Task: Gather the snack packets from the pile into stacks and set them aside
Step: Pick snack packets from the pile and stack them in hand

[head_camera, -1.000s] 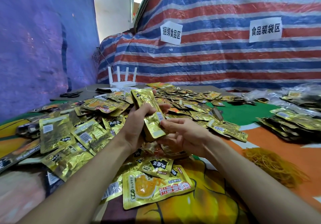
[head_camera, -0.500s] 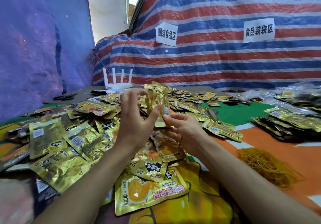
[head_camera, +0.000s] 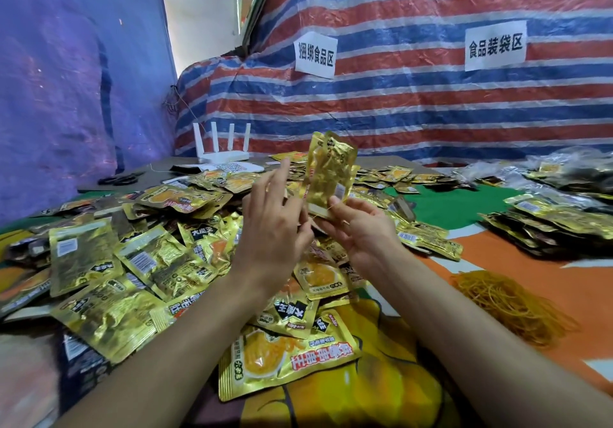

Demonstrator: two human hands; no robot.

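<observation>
Snack packets (head_camera: 328, 170) pinched upright by right hand (head_camera: 360, 231)

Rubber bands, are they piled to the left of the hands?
No, the rubber bands lie heaped on the orange cloth, right of the right hand.

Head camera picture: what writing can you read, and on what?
"捆绑食品区": left paper sign on the striped tarp.
"食品装袋区": right paper sign, same tarp.
"大魔王": black label on a gold snack packet.
Remaining packet print: too small or blurred.
</observation>
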